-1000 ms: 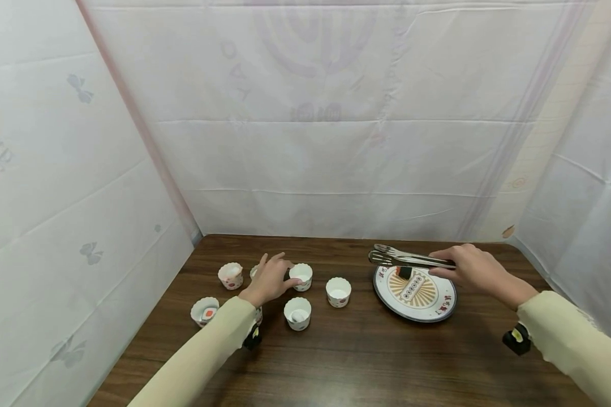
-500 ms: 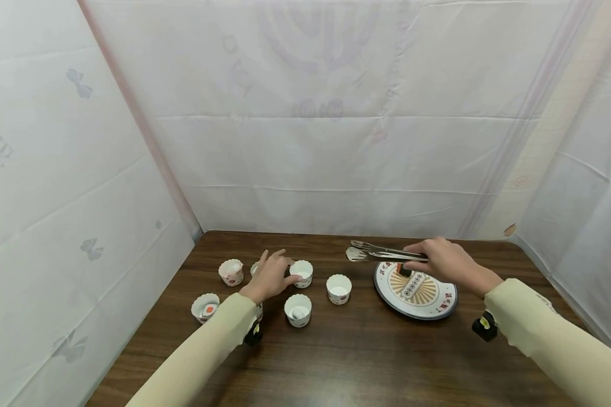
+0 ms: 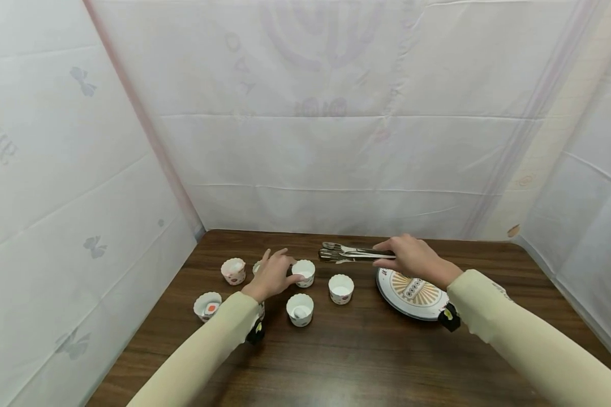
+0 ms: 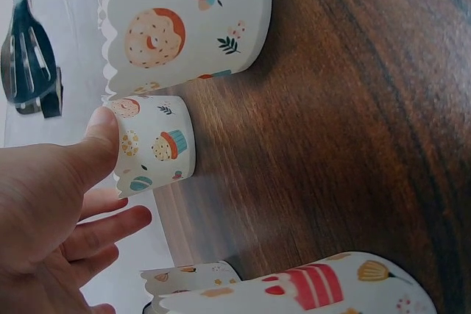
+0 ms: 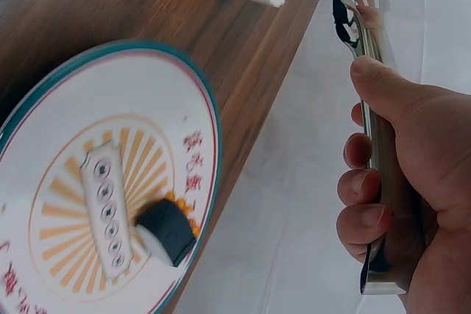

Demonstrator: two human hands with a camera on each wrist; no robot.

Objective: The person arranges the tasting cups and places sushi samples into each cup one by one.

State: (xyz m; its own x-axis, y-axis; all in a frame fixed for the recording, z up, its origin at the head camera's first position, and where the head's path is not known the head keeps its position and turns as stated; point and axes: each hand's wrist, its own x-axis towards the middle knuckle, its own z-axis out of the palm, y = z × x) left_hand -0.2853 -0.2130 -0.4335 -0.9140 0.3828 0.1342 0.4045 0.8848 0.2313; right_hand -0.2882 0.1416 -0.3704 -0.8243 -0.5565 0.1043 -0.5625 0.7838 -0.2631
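Observation:
My right hand (image 3: 412, 257) grips a pair of steel tongs (image 3: 353, 253), held level above the table with the slotted heads pointing left. No piece shows between the heads. Beside a patterned white paper cup (image 3: 304, 271) is my left hand (image 3: 272, 277); the thumb lies at the cup's rim, the other fingers spread loosely. The right wrist view shows a round plate (image 5: 110, 71) holding a dark-wrapped sushi piece (image 5: 165, 229) with orange beads. From the head, my right hand and forearm cover part of that plate.
Other paper cups stand around: one at left front (image 3: 209, 305) holds a white piece with an orange centre, one at front (image 3: 300, 310) a pale piece, another at back left (image 3: 233, 271). A further cup (image 3: 341, 289) stands nearest the plate. My left arm partly hides others.
My right hand has carried the tongs left, from above the plate toward the cups. The left hand has stayed beside its cup.

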